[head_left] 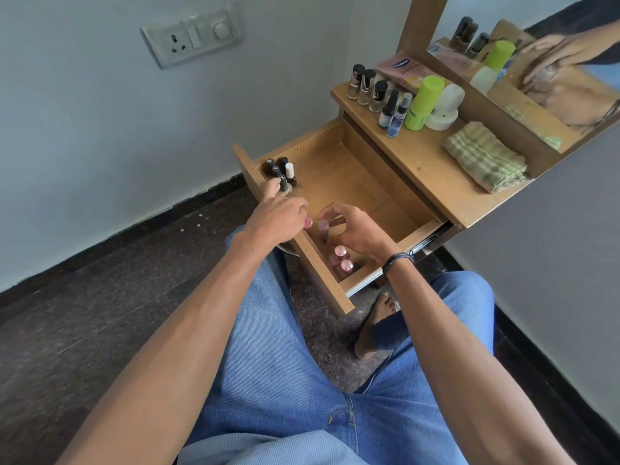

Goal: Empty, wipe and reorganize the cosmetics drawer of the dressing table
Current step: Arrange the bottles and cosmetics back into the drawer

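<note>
The wooden drawer (362,182) of the dressing table stands pulled out. Several dark-capped nail polish bottles (281,171) stand in its far left corner. Two pink-capped bottles (341,260) stand in the near corner. My left hand (275,218) is over the drawer's front edge and holds a pink-capped bottle (308,223) in its curled fingers. My right hand (355,229) pinches the cap of another pinkish bottle (323,227) inside the drawer, beside the left hand.
On the tabletop (432,169) stand several nail polish bottles (367,87), small spray bottles (396,112), a green tube (423,102), a white jar (444,109) and a folded green checked cloth (486,157). A mirror (536,72) rises behind. My jeans-clad legs and a bare foot (377,325) are below.
</note>
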`<move>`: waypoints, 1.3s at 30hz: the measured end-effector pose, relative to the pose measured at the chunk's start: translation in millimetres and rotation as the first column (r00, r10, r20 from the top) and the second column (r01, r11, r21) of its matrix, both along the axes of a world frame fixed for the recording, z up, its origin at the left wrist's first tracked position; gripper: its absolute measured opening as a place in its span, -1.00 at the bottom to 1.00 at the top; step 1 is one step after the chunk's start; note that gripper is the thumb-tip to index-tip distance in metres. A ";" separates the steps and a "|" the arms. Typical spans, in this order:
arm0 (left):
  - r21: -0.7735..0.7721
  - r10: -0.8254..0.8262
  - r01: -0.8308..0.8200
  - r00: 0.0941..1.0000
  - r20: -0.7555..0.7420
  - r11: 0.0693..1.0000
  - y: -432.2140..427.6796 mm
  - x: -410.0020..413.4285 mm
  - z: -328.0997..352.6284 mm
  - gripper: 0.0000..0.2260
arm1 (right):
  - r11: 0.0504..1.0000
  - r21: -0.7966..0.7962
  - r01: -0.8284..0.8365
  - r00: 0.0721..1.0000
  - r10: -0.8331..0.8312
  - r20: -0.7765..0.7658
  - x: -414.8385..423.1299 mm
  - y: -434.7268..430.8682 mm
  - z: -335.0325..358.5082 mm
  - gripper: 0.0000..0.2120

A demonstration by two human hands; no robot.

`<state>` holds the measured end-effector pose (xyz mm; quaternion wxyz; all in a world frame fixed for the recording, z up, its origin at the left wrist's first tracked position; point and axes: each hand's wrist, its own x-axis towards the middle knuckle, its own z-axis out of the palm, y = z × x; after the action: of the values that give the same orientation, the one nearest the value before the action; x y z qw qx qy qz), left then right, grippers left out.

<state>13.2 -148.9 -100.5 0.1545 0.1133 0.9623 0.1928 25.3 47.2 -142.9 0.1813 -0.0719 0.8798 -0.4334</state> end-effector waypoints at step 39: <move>0.046 0.005 -0.004 1.000 -0.017 0.999 -2.8 0.0 -7.6 -0.66 | 1.000 -0.011 0.019 0.996 -0.018 0.088 0.4 -2.4 -4.9 -0.81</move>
<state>13.1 -151.7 -108.2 0.1435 0.1163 0.9592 0.2141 25.7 44.7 -147.8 0.2155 -0.0457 0.8691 -0.4429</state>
